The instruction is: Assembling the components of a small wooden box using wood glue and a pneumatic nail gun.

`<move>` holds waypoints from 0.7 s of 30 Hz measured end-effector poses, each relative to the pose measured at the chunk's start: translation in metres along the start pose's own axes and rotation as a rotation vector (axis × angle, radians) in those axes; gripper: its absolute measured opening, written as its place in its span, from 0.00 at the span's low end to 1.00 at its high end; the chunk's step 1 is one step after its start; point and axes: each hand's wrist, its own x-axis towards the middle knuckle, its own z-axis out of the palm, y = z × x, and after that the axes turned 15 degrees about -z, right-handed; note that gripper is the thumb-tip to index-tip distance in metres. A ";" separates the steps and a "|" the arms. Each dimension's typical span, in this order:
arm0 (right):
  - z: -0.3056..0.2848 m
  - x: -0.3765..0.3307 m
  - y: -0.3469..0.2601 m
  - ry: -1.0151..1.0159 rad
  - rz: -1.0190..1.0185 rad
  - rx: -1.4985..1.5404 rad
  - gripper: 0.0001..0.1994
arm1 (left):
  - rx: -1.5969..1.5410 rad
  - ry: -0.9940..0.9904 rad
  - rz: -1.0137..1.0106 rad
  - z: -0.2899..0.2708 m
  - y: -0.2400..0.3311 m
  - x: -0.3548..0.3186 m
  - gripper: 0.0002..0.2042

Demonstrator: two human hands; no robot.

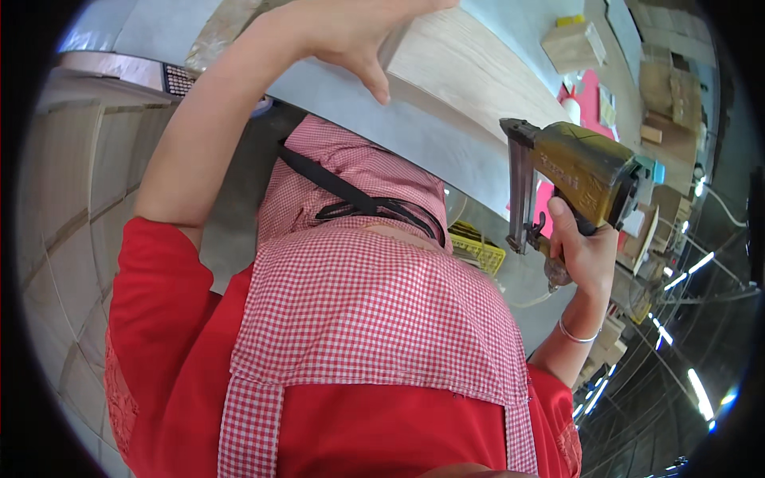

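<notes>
So the right hand (586, 251) has a yellowish-brown pneumatic nail gun (570, 179) over at about 3 o'clock in the frame. The fingers are wrapped tight around the handle and pressed together, with the index finger up near the trigger area. The gun's body runs diagonally, rear end going off toward 4 o'clock, and the long dark magazine (522, 187) stands nearly vertical at its front. The nose points up toward 12 o'clock, toward the edge of the light wood panel (470, 68) but not touching it as far as I can see. The wrist has a thin bangle (575, 334) and the forearm comes up from the lower right.

The left hand (351, 28) is up at 12 o'clock, the arm raised and bent, elbow out at 9 o'clock. The palm lies on the panel's near end with the thumb spread away and hanging down; the other fingers run off the top edge, so can't tell there.

In the middle there's a red-checked apron (374, 311) over a red shirt (159, 319). A yellow crate (478, 251) sits just left of the gun.
</notes>
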 end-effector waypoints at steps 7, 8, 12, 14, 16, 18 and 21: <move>0.037 0.024 -0.018 -0.134 -0.161 0.030 0.13 | -0.146 -0.341 -0.261 0.012 -0.007 0.008 0.60; 0.040 0.026 -0.020 -0.165 -0.209 0.029 0.13 | -0.172 -0.329 -0.265 0.014 -0.006 0.008 0.59; 0.051 0.033 -0.027 -0.192 -0.210 0.037 0.13 | -0.350 -0.258 -0.229 0.023 -0.010 0.004 0.58; 0.054 0.036 -0.030 -0.204 -0.219 0.039 0.14 | -0.375 -0.250 -0.234 0.027 -0.014 0.002 0.57; 0.057 0.036 -0.033 -0.212 -0.227 0.042 0.14 | -0.417 -0.237 -0.237 0.031 -0.017 0.001 0.56; 0.058 0.037 -0.035 -0.218 -0.230 0.047 0.14 | -0.420 -0.228 -0.237 0.034 -0.017 0.001 0.56; 0.061 0.037 -0.039 -0.219 -0.230 0.052 0.14 | -0.421 -0.206 -0.233 0.036 -0.016 0.001 0.55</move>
